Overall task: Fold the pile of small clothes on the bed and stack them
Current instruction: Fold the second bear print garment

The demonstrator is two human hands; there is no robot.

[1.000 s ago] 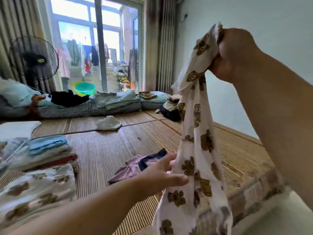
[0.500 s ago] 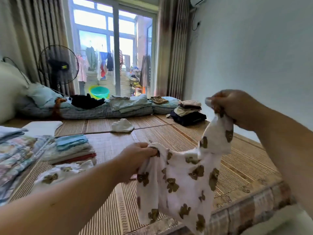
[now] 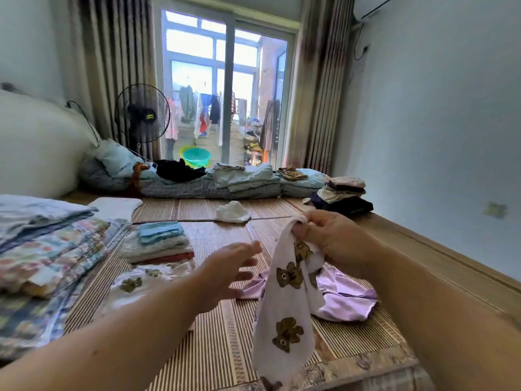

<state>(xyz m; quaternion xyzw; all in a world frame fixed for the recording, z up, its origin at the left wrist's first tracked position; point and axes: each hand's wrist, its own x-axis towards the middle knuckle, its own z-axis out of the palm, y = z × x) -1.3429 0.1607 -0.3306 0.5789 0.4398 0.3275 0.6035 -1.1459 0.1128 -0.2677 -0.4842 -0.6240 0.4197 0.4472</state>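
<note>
Head: R hand (image 3: 335,238) fingers tight on bear-print cloth (image 3: 284,303) edge, L hand (image 3: 222,275) fingers apart, mat (image 3: 222,351) below

Head-worn view, forward-down, close over bed (image 3: 214,232)

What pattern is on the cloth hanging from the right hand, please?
The cloth is white with brown bears; head view.
</note>
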